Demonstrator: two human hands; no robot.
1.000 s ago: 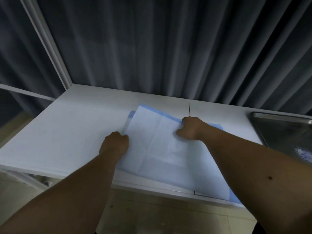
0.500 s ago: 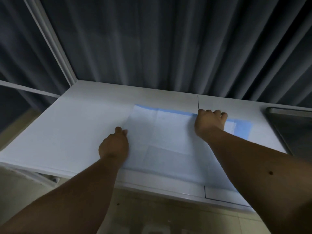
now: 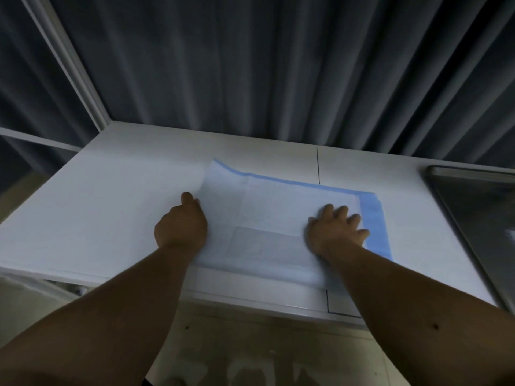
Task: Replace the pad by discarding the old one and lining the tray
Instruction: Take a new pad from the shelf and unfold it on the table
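Nearest the camera, two bare forearms reach up from the bottom corners of the frame, over a pale floor [image 3: 250, 344], to a white tabletop [image 3: 111, 207]. The left hand [image 3: 181, 228] sits at the middle of the frame with its fingers curled under and the thumb raised, resting on the left edge of the pad [image 3: 267, 218]; whether it pinches that edge cannot be told. The right hand [image 3: 335, 232], right of center, lies flat and open with its fingers spread, pressing down near the pad's right side. The pad is a white absorbent sheet with a blue border along its far and right edges, spread on the tabletop and creased with fold lines. At the right edge of the frame a metal tray [image 3: 473, 207] rests on the tabletop, well apart from the pad. Beyond the tabletop hang dark grey curtains [image 3: 264, 65], with a white frame post [image 3: 72, 71] slanting across the upper left.
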